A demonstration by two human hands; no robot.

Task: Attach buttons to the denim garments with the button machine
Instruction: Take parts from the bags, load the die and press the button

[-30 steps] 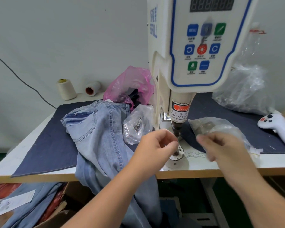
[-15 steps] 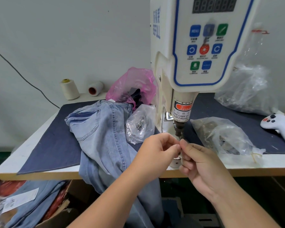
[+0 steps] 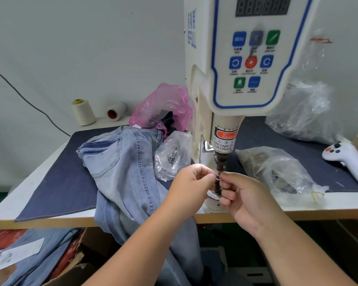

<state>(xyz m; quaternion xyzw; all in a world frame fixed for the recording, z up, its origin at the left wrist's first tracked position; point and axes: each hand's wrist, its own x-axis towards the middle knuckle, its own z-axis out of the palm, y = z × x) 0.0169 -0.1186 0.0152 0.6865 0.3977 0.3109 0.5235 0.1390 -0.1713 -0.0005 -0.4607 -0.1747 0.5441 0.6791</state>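
The white button machine [image 3: 236,65] stands on the table, its dark punch [image 3: 220,162] pointing down at a round white die [image 3: 212,200]. My left hand [image 3: 191,184] and my right hand [image 3: 242,193] meet right at the punch tip, fingers curled, pinching a small metal button part [image 3: 217,178] between their fingertips. Light blue denim jeans [image 3: 122,168] lie left of the machine and hang over the table's front edge. Two clear bags of metal buttons lie beside the machine, one on the left [image 3: 172,155] and one on the right [image 3: 277,170].
A dark cloth mat [image 3: 56,182] covers the white table. A pink bag [image 3: 163,108] and two thread cones [image 3: 83,112] sit at the back. A white controller [image 3: 347,159] and a large clear bag [image 3: 304,112] are at right. More denim lies in a box [image 3: 39,259] below.
My right hand came in from the right bag to meet my left hand at the punch tip. Both hands now pinch at the same spot, slightly higher than before.
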